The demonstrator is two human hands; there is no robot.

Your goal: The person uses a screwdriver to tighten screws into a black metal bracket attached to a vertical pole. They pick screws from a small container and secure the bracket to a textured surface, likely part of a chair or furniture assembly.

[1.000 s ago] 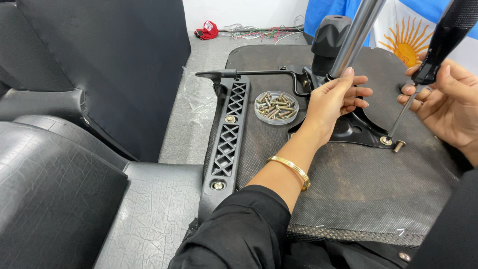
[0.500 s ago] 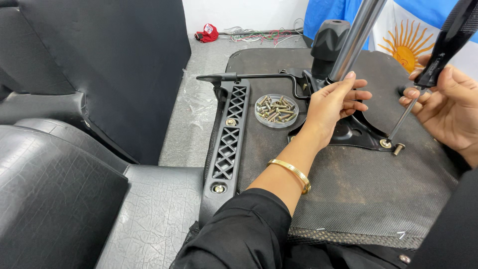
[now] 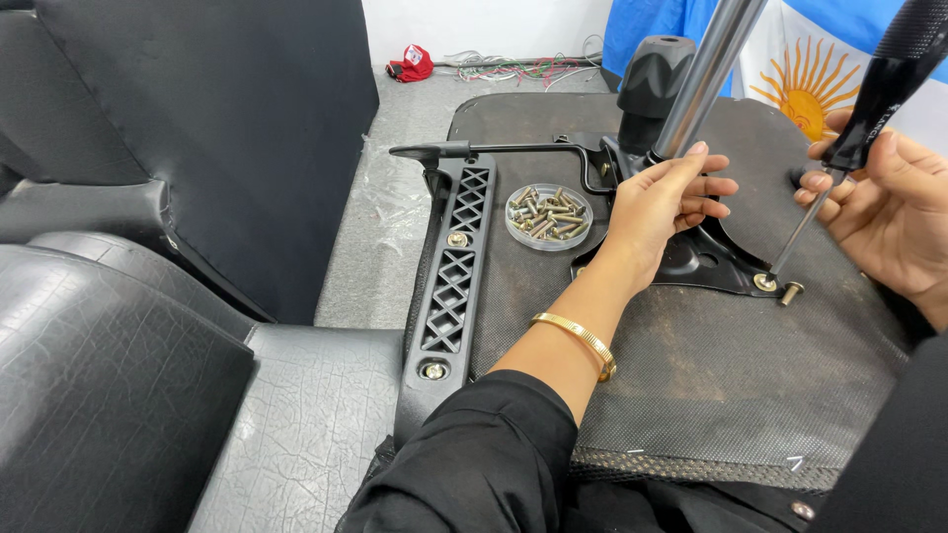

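An upturned chair seat (image 3: 691,375) lies before me, its underside covered in dark mesh fabric. A black metal mechanism plate (image 3: 706,262) with a chrome gas cylinder (image 3: 706,69) sits on it. My left hand (image 3: 667,202) grips the base of the cylinder, a gold bangle on the wrist. My right hand (image 3: 889,212) holds a black-handled screwdriver (image 3: 849,128), its tip on a bolt (image 3: 765,281) in the plate's corner. A loose bolt (image 3: 790,292) lies beside it.
A round clear dish of several bolts (image 3: 549,217) rests on the seat left of the plate. A black lattice armrest bracket (image 3: 452,271) runs along the seat's left edge. Black leather chair parts (image 3: 148,326) fill the left. Red object and wires lie on the far floor.
The screwdriver handle has shifted slightly in my right hand; its tip stays at the corner bolt. My left hand remains on the cylinder base.
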